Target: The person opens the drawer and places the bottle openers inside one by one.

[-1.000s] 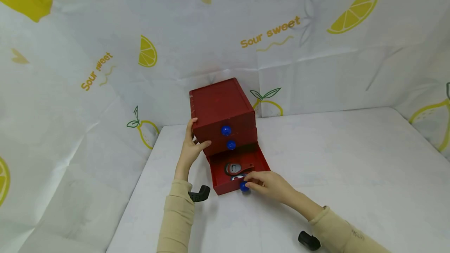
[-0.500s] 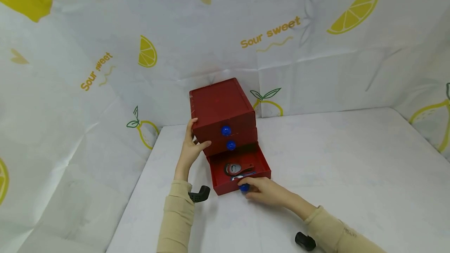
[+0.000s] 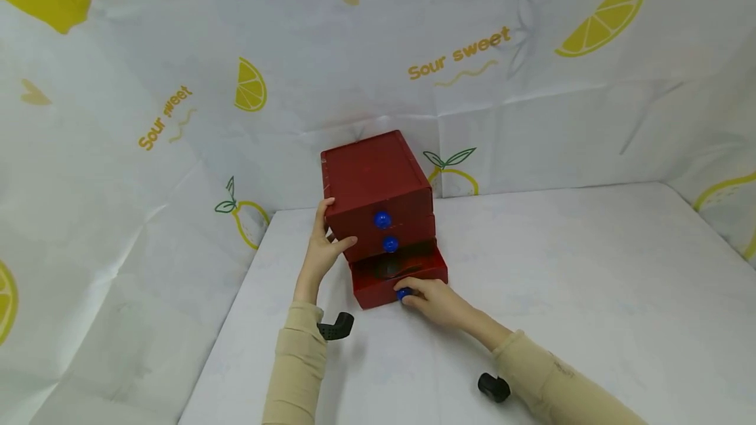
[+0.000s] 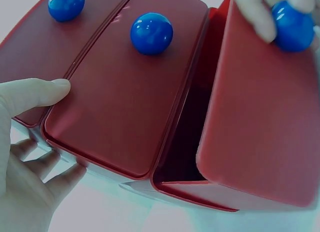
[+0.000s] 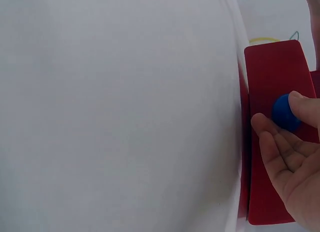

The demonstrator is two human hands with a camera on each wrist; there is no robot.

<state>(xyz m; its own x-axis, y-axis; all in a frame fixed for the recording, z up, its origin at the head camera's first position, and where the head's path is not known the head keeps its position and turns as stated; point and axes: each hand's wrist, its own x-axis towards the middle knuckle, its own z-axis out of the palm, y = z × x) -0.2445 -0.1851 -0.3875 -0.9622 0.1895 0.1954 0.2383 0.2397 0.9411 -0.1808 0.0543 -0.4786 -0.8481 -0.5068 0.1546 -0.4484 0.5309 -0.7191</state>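
Note:
A red three-drawer cabinet (image 3: 372, 169) stands on the white table against the backdrop. Its two upper drawers are closed, each with a blue knob, such as the middle one (image 4: 151, 33). The bottom drawer (image 4: 260, 122) sticks partly out, and dark shapes lie in shadow inside it. My right hand (image 3: 440, 302) pinches that drawer's blue knob (image 5: 284, 112) between thumb and fingers. My left hand (image 3: 321, 256) grips the cabinet's left front edge, thumb on the front near the seam between the upper drawers, fingers along the side.
White cloth printed with lemons hangs behind the cabinet as a backdrop (image 3: 331, 38). The white tabletop (image 3: 579, 281) stretches out to the right. Black curved pieces (image 3: 336, 326) project beside both beige sleeves (image 3: 295, 366).
The bottom drawer has slid inward with my right hand on its knob. Its contents, visible before, are now mostly hidden. My left hand keeps its place on the cabinet.

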